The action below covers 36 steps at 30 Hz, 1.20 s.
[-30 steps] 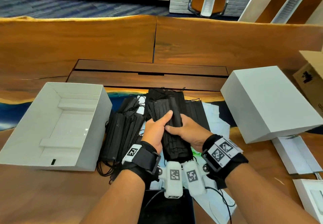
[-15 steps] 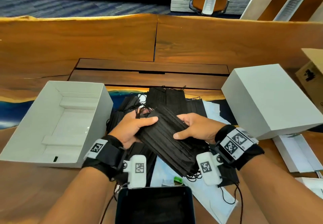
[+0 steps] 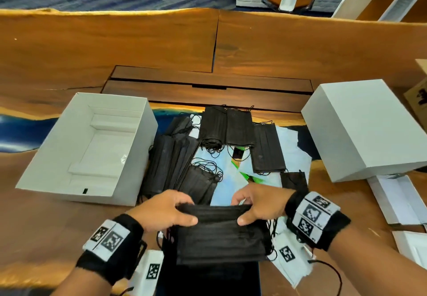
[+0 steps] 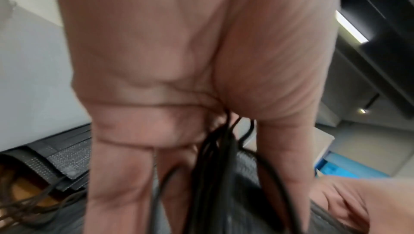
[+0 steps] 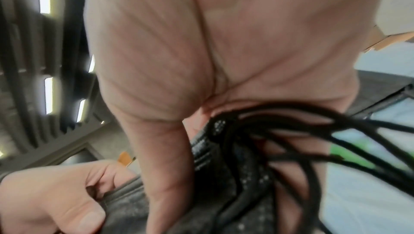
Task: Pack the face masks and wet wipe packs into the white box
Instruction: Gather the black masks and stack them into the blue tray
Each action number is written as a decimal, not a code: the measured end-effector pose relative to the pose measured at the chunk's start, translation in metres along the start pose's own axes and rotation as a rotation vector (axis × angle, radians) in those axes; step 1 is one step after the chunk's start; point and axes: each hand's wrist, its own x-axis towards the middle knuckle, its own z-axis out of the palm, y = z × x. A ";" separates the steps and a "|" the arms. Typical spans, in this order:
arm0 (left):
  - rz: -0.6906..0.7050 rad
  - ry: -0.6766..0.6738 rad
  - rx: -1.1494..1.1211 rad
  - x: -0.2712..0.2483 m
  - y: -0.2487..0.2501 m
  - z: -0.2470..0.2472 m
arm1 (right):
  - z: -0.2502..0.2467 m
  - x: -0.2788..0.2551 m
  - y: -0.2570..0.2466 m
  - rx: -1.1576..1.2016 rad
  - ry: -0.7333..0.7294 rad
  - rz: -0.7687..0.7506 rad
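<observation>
Both hands hold one stack of black face masks (image 3: 219, 235) level in front of me, near the table's front edge. My left hand (image 3: 171, 210) grips its left end and my right hand (image 3: 254, 205) grips its right end, thumbs on top. Black ear loops (image 4: 215, 167) hang between the left fingers, and ear loops (image 5: 291, 140) trail past the right palm. More black masks (image 3: 175, 161) lie in heaps on the table beyond my hands, partly over pale blue wet wipe packs (image 3: 231, 180). The open white box (image 3: 138, 154) stands to the left, with nothing in it but white inserts.
A closed white box or lid (image 3: 362, 129) stands at the right. White cards or trays (image 3: 397, 198) lie at the right front. A brown carton (image 3: 418, 92) sits at the far right edge. A dark tablet-like object (image 3: 208, 279) lies under the held masks.
The held mask stack has turned from pointing away from me to lying crosswise, and both hands have drawn it back toward me, off the heap.
</observation>
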 end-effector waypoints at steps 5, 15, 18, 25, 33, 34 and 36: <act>-0.060 -0.151 0.359 -0.003 -0.010 0.019 | 0.031 0.004 -0.005 -0.207 -0.106 0.011; -0.016 -0.070 0.833 0.001 -0.004 0.037 | 0.065 0.012 0.000 -0.359 -0.195 0.076; -0.008 -0.055 0.844 0.002 -0.007 0.038 | 0.066 0.015 0.002 -0.341 -0.180 0.074; 0.043 -0.136 0.912 0.006 -0.004 0.055 | 0.077 0.022 0.008 -0.341 -0.157 0.092; 0.046 -0.166 1.063 0.005 -0.016 0.079 | 0.091 0.021 0.002 -0.497 -0.119 0.093; 0.041 -0.151 1.077 0.005 -0.017 0.080 | 0.089 0.016 -0.002 -0.540 -0.092 0.075; 0.026 -0.109 1.100 0.005 -0.018 0.081 | 0.081 0.004 -0.010 -0.607 0.005 0.006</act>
